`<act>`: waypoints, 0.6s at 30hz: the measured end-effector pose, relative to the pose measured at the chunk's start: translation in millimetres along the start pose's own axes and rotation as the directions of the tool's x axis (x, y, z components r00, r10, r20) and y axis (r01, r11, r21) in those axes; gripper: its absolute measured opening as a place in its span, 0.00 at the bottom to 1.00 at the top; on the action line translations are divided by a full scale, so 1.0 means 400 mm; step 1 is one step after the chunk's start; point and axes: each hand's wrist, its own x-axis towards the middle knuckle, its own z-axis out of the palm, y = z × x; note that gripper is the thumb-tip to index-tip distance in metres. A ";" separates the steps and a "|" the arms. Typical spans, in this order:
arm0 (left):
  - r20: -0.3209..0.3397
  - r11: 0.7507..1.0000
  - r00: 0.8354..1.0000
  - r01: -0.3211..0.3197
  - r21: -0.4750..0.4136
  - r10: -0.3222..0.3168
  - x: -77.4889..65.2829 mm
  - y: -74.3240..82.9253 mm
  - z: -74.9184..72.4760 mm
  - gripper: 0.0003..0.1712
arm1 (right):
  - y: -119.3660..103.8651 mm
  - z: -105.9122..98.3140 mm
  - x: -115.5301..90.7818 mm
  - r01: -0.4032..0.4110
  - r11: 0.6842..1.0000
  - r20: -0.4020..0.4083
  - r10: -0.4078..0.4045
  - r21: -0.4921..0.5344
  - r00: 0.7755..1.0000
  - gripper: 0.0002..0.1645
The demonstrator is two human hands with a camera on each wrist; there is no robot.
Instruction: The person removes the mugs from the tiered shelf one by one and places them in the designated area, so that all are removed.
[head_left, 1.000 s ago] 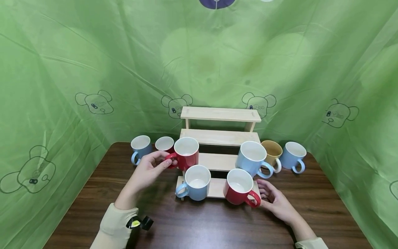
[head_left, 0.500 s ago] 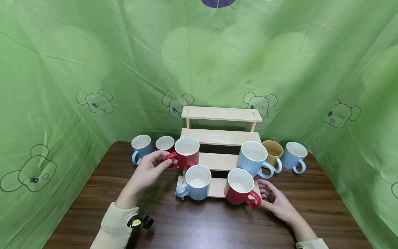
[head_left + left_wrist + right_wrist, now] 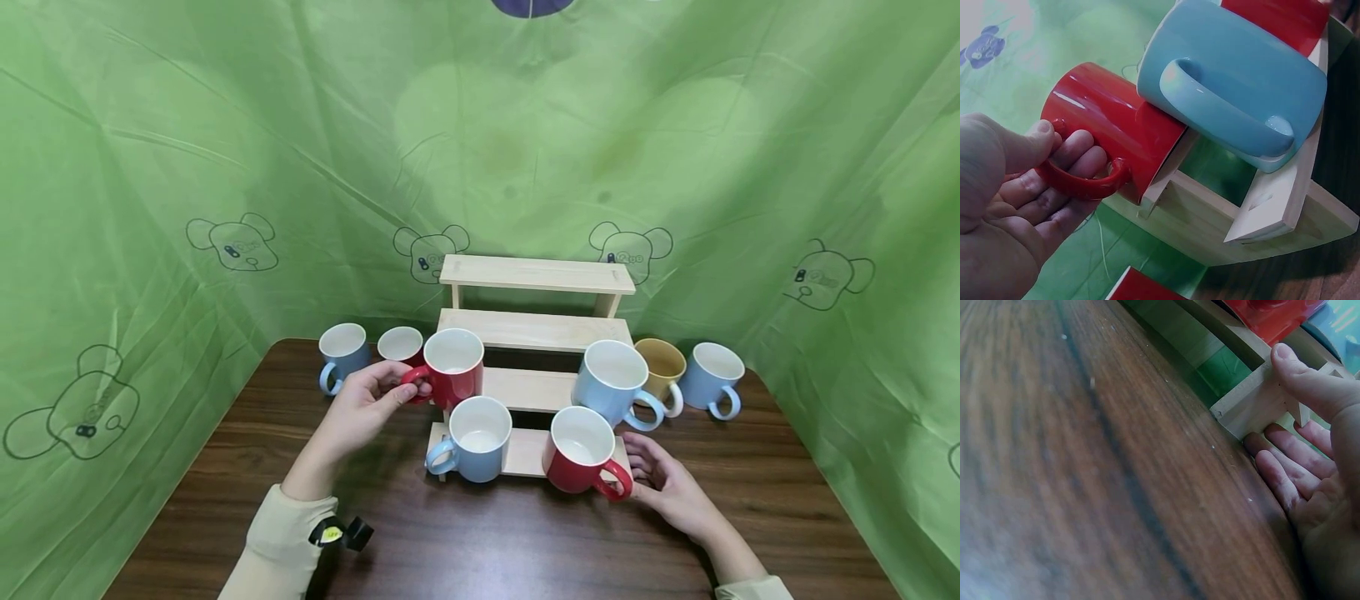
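On the second step of a pale wooden stand (image 3: 534, 329), at its left end, a red mug (image 3: 459, 387) is upright, its handle turned outward. The left hand (image 3: 360, 410) pinches that handle between thumb and fingers; from the left wrist, the mug's base seems to meet the plank. The right hand (image 3: 667, 485) has hold of no mug: its fingers are relaxed and parted, lying by the right end of the bottom step, perhaps steadying it; I can't tell how firmly the thumb bears on the wood.

I'd call this the setting-down of the red mug, opposite a light blue mug (image 3: 611, 398). Next, I think, calls for checking that the base sits flat, then freeing the handle without nudging the blue mug (image 3: 480, 463) just in front. Over on the right, a second red mug (image 3: 573, 473) occupies the bottom step.

As for writing, the cartoon heads on the green cloth (image 3: 300, 117) carry tiny lettering, too small for me to read. A yellow label (image 3: 330, 534) at the left cuff is equally illegible. No brand shows on the mug sides facing me.
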 end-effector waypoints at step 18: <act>-0.083 0.997 0.996 0.034 0.064 -0.029 0.001 0.003 0.006 0.06 | 0.001 -0.002 0.000 -0.001 1.000 0.008 0.001 -0.001 1.000 0.41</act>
